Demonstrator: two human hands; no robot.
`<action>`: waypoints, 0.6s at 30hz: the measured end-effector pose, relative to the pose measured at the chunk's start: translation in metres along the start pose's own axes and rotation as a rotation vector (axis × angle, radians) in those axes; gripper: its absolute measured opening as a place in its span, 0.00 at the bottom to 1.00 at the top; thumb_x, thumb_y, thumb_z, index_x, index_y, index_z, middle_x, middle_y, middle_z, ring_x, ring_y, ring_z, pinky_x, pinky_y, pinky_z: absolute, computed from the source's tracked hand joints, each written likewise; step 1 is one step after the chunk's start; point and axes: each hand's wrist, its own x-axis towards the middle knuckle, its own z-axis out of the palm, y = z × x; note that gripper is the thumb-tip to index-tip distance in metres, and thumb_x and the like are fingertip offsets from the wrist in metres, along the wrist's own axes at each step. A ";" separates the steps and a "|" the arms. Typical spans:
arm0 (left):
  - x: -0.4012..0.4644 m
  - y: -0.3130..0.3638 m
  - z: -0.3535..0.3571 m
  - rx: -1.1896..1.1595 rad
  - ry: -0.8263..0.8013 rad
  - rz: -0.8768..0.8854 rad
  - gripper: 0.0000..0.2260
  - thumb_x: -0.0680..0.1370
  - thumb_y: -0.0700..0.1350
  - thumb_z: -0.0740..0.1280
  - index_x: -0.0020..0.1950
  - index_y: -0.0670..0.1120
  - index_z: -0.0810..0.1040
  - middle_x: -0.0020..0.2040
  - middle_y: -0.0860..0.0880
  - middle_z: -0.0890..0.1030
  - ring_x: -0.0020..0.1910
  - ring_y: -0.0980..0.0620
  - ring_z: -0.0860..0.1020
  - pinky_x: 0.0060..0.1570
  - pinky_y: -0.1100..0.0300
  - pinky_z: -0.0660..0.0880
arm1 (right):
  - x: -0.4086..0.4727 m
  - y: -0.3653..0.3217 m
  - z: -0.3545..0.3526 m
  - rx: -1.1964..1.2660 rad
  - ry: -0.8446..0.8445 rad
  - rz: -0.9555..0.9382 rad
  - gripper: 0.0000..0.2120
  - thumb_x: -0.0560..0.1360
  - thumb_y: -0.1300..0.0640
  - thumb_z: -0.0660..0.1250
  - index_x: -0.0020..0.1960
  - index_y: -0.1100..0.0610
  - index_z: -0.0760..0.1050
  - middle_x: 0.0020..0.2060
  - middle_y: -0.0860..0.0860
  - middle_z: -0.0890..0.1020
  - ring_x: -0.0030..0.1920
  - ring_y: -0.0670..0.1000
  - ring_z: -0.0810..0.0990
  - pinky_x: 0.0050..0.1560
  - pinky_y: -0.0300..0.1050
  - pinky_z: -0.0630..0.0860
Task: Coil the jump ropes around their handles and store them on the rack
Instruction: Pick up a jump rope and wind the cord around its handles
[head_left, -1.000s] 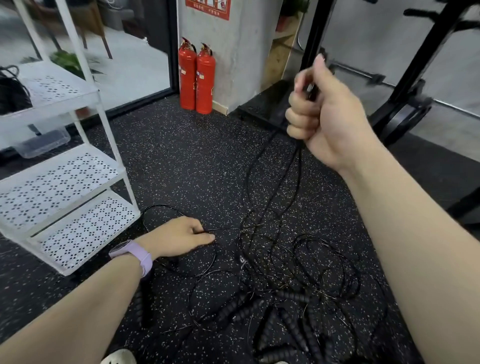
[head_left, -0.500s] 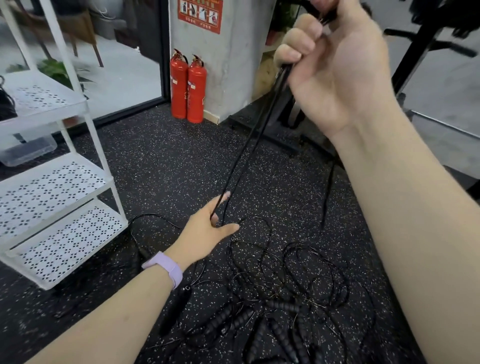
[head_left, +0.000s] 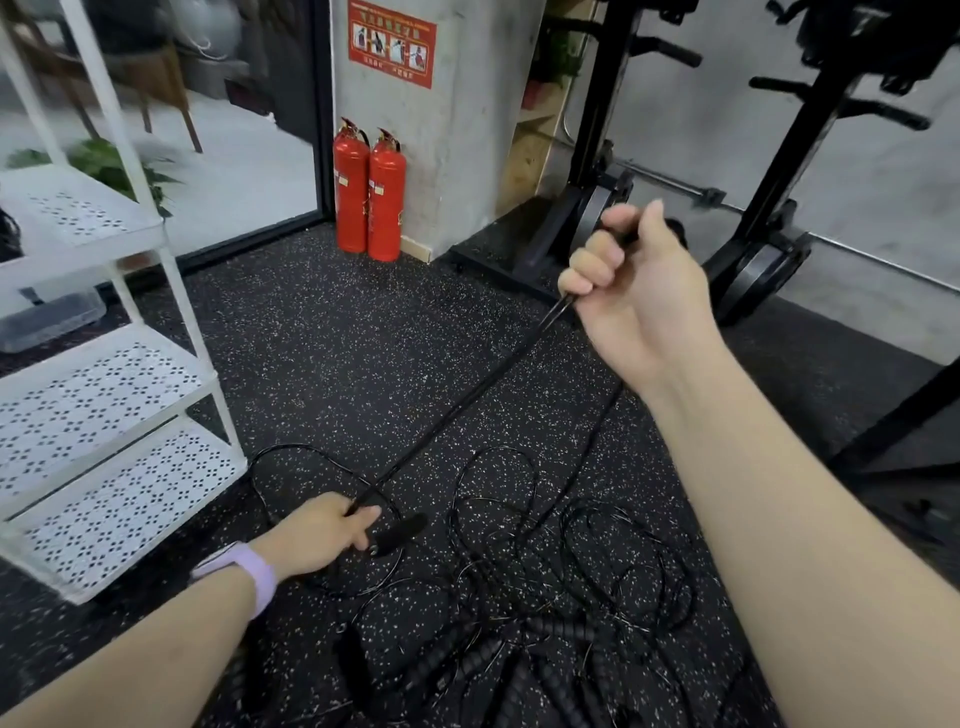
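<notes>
Right hand (head_left: 636, 291) fisted on taut black rope (head_left: 457, 402), left hand (head_left: 324, 530) pinching its lower end, perhaps a handle (head_left: 397, 532) too, tangled ropes (head_left: 545, 597) below both

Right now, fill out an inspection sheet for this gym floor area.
Surface: black speckled rubber floor, ropes spread over it.
Job's things: taut rope stretched between both hands; tangled pile of jump ropes with ribbed handles; white rack, lower perforated shelves bare.
Clutter: clear plastic tub behind the rack.
Hands: left hand grips the rope's low end beside a black handle; right hand grips the raised end.
Cables: nothing seen besides the ropes.
Surroundings: two red fire extinguishers, black weight rack, glass wall.
</notes>
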 end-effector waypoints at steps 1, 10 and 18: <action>0.001 -0.010 -0.004 0.011 0.008 -0.020 0.22 0.83 0.58 0.63 0.41 0.45 0.86 0.35 0.48 0.84 0.31 0.54 0.79 0.35 0.63 0.72 | -0.001 0.003 -0.005 0.001 0.004 0.005 0.22 0.88 0.45 0.48 0.46 0.57 0.70 0.30 0.47 0.60 0.30 0.47 0.56 0.30 0.41 0.60; -0.007 -0.082 -0.039 0.260 0.148 -0.180 0.15 0.85 0.50 0.62 0.43 0.44 0.78 0.41 0.47 0.83 0.41 0.50 0.81 0.45 0.58 0.75 | 0.001 0.008 -0.031 0.016 0.031 -0.009 0.22 0.88 0.45 0.49 0.45 0.57 0.71 0.31 0.48 0.60 0.30 0.48 0.57 0.30 0.42 0.62; -0.013 -0.104 -0.064 0.342 0.495 -0.189 0.10 0.83 0.49 0.65 0.43 0.48 0.79 0.46 0.50 0.80 0.50 0.44 0.78 0.53 0.47 0.71 | 0.014 -0.009 -0.050 0.036 0.116 -0.060 0.23 0.88 0.45 0.49 0.44 0.56 0.71 0.31 0.47 0.60 0.29 0.48 0.59 0.29 0.41 0.63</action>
